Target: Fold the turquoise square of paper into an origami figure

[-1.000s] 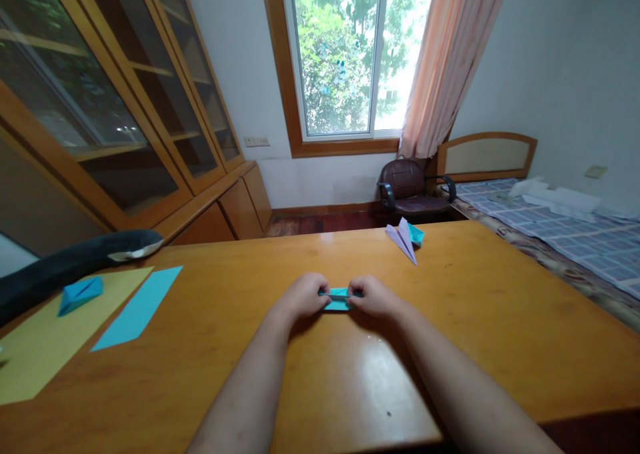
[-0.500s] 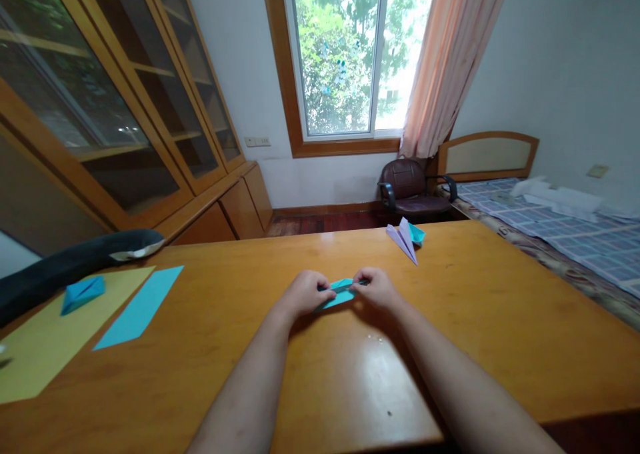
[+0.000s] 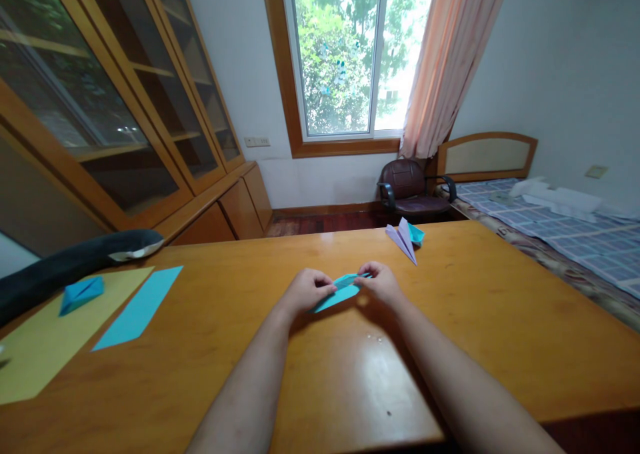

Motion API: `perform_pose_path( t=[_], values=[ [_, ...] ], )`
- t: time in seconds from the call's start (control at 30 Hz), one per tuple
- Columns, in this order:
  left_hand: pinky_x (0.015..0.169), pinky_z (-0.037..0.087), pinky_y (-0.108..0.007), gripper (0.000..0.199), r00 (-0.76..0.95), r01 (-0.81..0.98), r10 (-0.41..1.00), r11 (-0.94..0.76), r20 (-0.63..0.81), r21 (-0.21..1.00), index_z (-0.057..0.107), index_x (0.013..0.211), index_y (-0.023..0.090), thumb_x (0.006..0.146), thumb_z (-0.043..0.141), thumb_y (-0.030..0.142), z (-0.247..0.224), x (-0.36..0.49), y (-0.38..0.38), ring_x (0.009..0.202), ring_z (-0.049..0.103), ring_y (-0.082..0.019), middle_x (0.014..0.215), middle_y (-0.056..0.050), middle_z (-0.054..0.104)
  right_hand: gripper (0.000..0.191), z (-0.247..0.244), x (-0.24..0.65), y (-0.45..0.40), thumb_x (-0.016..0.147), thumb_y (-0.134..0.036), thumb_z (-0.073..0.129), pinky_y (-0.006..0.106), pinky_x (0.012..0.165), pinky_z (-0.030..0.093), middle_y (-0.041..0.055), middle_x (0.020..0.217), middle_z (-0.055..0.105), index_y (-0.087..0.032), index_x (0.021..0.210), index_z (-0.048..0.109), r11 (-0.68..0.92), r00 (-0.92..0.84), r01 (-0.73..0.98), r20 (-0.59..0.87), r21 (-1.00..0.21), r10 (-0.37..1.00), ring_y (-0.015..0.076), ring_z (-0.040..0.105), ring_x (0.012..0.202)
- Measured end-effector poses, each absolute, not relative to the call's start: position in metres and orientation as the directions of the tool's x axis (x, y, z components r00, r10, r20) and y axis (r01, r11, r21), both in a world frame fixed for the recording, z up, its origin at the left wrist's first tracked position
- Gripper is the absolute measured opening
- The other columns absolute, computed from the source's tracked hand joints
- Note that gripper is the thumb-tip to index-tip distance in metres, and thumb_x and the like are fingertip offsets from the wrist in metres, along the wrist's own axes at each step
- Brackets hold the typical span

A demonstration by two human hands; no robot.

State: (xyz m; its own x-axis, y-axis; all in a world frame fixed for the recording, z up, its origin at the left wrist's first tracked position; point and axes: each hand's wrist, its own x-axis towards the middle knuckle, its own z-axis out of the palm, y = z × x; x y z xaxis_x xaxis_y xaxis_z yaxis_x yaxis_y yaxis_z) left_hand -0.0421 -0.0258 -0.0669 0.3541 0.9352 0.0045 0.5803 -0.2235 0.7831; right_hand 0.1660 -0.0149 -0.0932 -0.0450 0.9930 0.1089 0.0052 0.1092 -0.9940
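Between my two hands is a folded piece of turquoise paper [image 3: 341, 295], low over the middle of the wooden table [image 3: 240, 307]. My left hand [image 3: 309, 290] pinches its left part with thumb and fingers. At the paper's right end, my right hand [image 3: 381, 285] is closed on the edge, thumb below and fingers above. A crease or layered flap shows along the far side; the fingers hide both ends in part.
A lilac paper plane [image 3: 403, 242] lies beside a turquoise folded paper [image 3: 416, 235] near the far edge. At left are a yellow sheet [image 3: 45, 354], a blue folded paper [image 3: 83, 295] on it, a turquoise strip [image 3: 143, 307] and a dark curved object [image 3: 75, 261].
My right hand has lifted slightly and shifted a little right, its fingers looser on the edge. More of the turquoise paper's top shows, and it slants up to the right.
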Motion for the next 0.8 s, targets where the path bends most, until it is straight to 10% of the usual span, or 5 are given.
perform_pose_path(
  t=[0.3,0.63,0.8],
  values=[
    [0.047,0.029,-0.019,0.018,0.255,0.536,0.963,-0.214,0.085,0.817,0.052,0.067,0.015,0.062,0.065,0.028,-0.065,-0.038,-0.028,0.052,0.041,-0.008,0.057,0.005,0.047,0.017,-0.102,0.167,-0.009,0.054,-0.028,0.069,0.025,0.056,0.039,-0.0028,0.059,0.058,-0.018,0.065,0.06,0.122,-0.067,0.011,0.121,-0.992,0.99,0.0117,0.05,0.055],
    [0.05,0.034,-0.019,0.022,0.485,0.371,0.86,-0.035,-0.161,0.928,0.065,0.081,0.012,0.062,0.064,0.024,-0.068,-0.038,-0.031,0.055,0.049,-0.009,0.064,0.001,0.057,0.046,-0.098,0.165,-0.01,0.062,-0.042,0.072,0.03,0.069,0.047,0.0037,0.08,0.069,-0.021,0.098,0.051,0.035,-0.164,-0.25,0.078,-0.968,0.983,0.017,0.063,0.072],
    [0.054,0.041,-0.02,0.028,0.288,0.049,0.956,0.046,-0.058,0.998,0.06,0.077,0.012,0.056,0.073,0.026,-0.075,-0.026,-0.027,0.058,0.055,-0.011,0.068,-0.002,0.062,0.062,-0.103,0.155,-0.016,0.057,-0.047,0.077,0.031,0.071,0.049,0.0072,0.101,0.064,-0.024,0.105,0.046,-0.081,-0.171,-0.393,-0.014,-0.916,0.985,0.0192,0.064,0.084]
  ],
)
